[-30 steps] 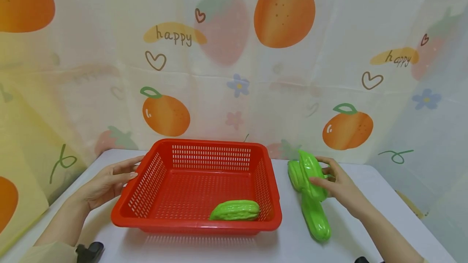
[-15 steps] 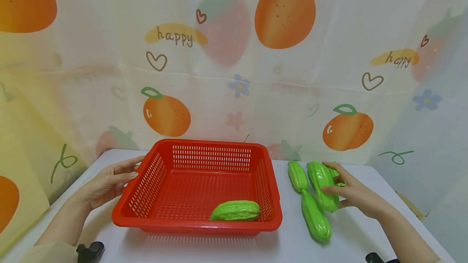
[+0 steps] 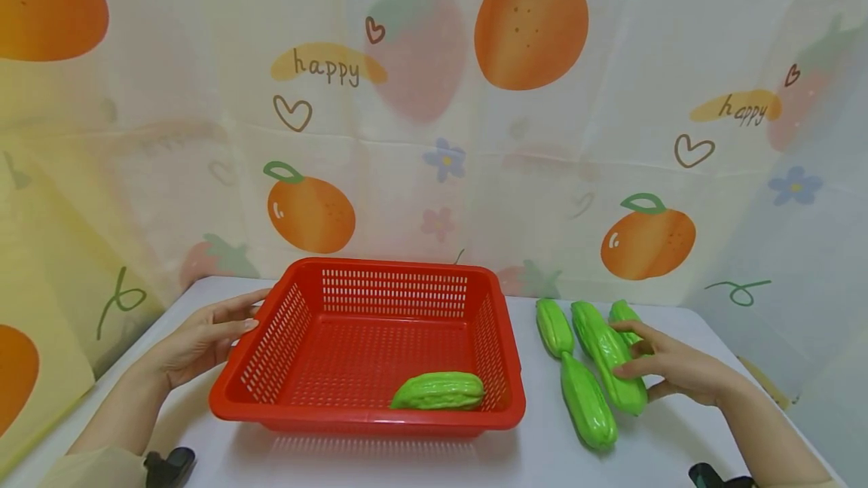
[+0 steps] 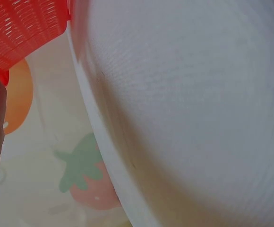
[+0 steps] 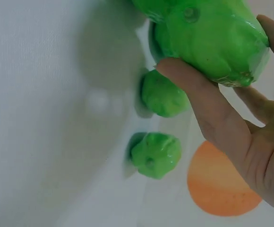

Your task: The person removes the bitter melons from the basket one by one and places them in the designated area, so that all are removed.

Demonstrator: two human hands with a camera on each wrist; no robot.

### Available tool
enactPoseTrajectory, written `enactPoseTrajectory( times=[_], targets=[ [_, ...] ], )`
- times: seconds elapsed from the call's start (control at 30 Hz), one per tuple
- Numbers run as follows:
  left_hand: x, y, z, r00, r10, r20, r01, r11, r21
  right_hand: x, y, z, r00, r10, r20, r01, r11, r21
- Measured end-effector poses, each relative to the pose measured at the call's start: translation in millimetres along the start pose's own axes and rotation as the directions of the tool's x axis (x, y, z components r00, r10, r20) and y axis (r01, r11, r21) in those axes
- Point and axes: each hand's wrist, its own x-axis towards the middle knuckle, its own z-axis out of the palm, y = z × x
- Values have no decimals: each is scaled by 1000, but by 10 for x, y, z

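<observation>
My left hand (image 3: 208, 339) grips the left rim of a red plastic basket (image 3: 366, 417), thumb at the edge; in the left wrist view only part of this hand shows. Inside the basket, near its front right, lies a ribbed green bitter melon (image 3: 437, 391). To the right of the basket, my right hand (image 3: 667, 367) holds a long glossy green bitter melon (image 3: 606, 353) between thumb and fingers, low over the table. In the right wrist view, the held bitter melon (image 5: 217, 40) has its rounded end toward the camera, thumb and fingers on opposite sides.
Left of the held one, two green melons lie end to end, the far one (image 3: 554, 327) and the near one (image 3: 587, 405). Another green melon (image 3: 624, 312) is partly hidden behind the right hand. A fruit-printed curtain (image 3: 502, 172) stands behind the white table (image 3: 380, 465).
My right hand has moved right and toward me with its bitter melon, from over the end-to-end pair to beside them, lowering it. My left hand and the basket have stayed put.
</observation>
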Motion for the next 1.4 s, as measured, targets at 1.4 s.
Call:
enactPoseTrajectory(
  times=[1.4],
  targets=[
    [5, -6, -15, 1000, -1, 0, 1, 1000, 31, -47, 373, -18, 988, 104, 117, -109, 993, 36]
  ],
)
